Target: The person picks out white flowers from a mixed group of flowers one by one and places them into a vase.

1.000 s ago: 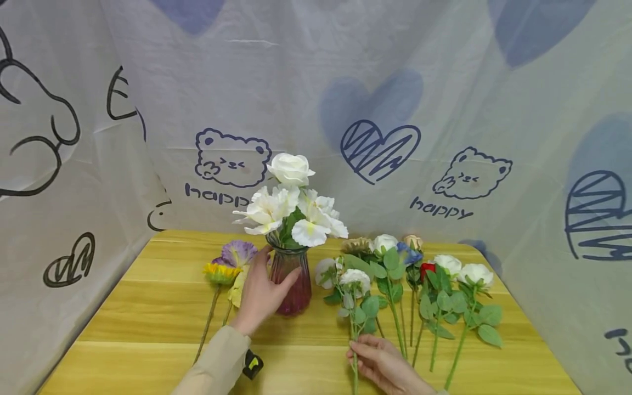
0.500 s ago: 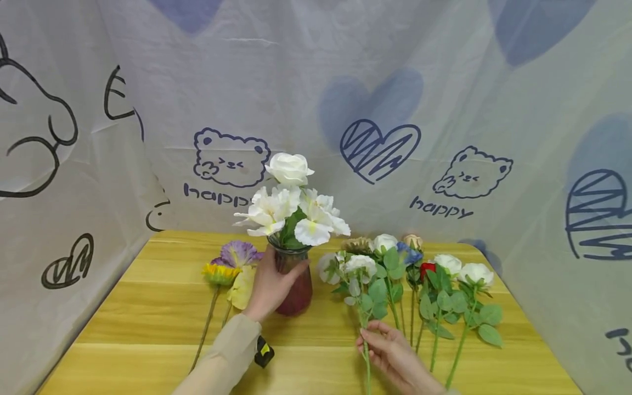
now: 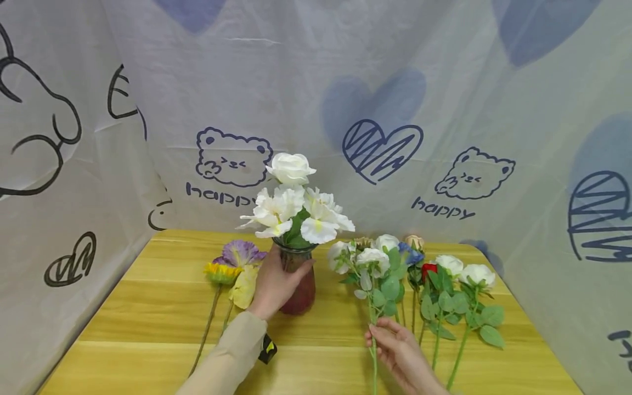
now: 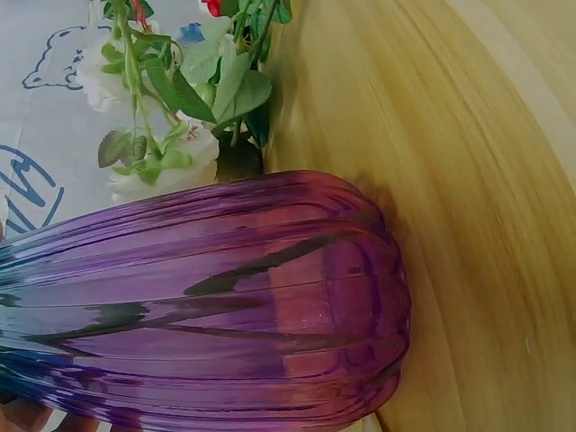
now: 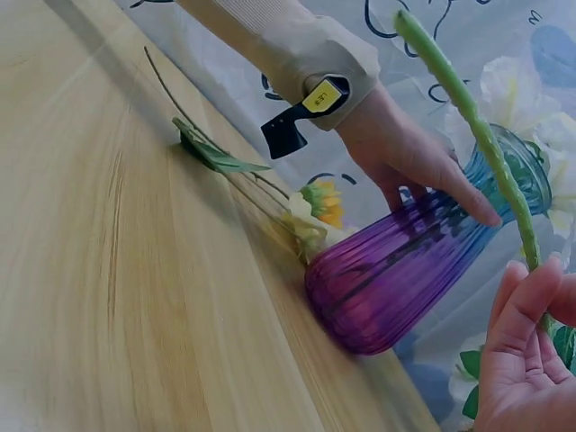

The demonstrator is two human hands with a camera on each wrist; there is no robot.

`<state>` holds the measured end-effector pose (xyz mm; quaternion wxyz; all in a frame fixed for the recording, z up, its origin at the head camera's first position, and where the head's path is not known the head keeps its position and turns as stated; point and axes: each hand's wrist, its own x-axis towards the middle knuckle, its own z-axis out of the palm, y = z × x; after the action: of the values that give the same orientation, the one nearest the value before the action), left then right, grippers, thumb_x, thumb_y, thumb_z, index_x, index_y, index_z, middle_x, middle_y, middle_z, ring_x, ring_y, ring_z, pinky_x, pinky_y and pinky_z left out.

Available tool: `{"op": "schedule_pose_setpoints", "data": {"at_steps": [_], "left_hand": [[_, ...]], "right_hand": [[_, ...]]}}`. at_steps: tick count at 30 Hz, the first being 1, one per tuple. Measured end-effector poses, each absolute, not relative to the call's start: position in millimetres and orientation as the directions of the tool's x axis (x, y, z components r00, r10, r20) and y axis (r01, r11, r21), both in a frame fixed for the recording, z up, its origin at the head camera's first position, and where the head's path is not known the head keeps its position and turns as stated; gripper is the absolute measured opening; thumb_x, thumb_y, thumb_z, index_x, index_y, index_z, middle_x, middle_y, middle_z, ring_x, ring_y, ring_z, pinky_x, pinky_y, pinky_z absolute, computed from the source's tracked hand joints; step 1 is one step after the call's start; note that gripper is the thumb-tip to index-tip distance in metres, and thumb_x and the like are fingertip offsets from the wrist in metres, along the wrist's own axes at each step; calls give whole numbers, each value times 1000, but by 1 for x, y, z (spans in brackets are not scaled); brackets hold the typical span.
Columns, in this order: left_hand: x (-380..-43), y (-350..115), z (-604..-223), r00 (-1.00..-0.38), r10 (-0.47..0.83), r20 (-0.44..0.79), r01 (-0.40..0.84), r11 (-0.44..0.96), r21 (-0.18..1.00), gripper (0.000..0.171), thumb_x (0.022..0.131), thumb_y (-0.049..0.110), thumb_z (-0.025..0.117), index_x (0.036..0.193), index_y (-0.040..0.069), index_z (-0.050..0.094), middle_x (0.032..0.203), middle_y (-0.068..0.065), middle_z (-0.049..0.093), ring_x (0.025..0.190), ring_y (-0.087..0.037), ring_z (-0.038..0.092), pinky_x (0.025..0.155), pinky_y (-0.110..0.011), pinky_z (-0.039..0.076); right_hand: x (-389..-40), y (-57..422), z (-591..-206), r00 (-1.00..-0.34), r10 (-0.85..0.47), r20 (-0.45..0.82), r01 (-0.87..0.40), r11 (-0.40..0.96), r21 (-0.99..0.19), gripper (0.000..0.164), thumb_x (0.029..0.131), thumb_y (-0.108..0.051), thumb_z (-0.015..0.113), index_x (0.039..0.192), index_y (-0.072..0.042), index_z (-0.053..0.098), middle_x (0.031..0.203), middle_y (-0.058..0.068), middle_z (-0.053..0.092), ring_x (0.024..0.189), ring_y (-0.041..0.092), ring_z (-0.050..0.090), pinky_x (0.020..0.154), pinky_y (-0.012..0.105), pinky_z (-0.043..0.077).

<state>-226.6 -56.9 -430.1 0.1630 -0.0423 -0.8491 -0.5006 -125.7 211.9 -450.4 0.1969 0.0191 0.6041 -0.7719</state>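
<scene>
My left hand [image 3: 278,282] grips the ribbed glass vase [image 3: 305,299] near its neck, with thumb and fingers round it. The vase fades from blue-green at the top to purple-pink at the base. White flowers [image 3: 276,211] stand in it, a white rose [image 3: 291,169] highest; dark stems show through the glass in the left wrist view. To the right, my right hand [image 3: 402,351] pinches the green stem [image 5: 490,148] of a white artificial flower spray [image 3: 372,262] between thumb and fingers. In the right wrist view, the cut end of this stem points up past the vase.
Right of the vase lie several white roses [image 3: 478,275], a red flower [image 3: 428,270] and a blue one [image 3: 411,253]. On the left lie a yellow sunflower [image 3: 222,272], a purple flower [image 3: 240,252] and a pale yellow one [image 3: 244,288] on the wooden table [image 3: 133,307]. A printed cloth [image 3: 306,99] hangs behind.
My right hand has moved right and slightly away from me, carrying the white flower spray along. My left hand has slid a little to the right with the vase.
</scene>
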Motion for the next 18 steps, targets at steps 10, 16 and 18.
{"op": "schedule_pose_setpoints", "data": {"at_steps": [10, 16, 18], "left_hand": [[-229, -61, -426, -958, -38, 283, 228, 499, 836, 76, 87, 47, 76, 143, 7, 44, 137, -20, 60, 130, -38, 58, 112, -55, 47], [-231, -75, -422, -973, 99, 209, 231, 494, 838, 83, 89, 47, 73, 152, 8, 35, 148, -21, 52, 138, -41, 51, 117, -56, 41], [-231, -79, -422, -974, 126, 188, 226, 490, 842, 84, 90, 46, 73, 153, 8, 33, 150, -22, 51, 139, -41, 50, 117, -57, 40]], "right_hand": [[-120, 216, -448, -942, -265, -208, 270, -224, -937, 5, 103, -15, 55, 104, -20, 54, 91, -10, 70, 84, 1, 65, 67, 8, 50], [-121, 218, -450, -955, -263, -141, 205, -235, -950, 7, 103, -13, 54, 106, -18, 53, 92, -10, 70, 84, 2, 66, 68, 9, 52], [-121, 218, -450, -959, -249, -133, 192, -230, -954, 7, 103, -12, 54, 107, -17, 52, 93, -9, 69, 84, 3, 66, 68, 10, 52]]}}
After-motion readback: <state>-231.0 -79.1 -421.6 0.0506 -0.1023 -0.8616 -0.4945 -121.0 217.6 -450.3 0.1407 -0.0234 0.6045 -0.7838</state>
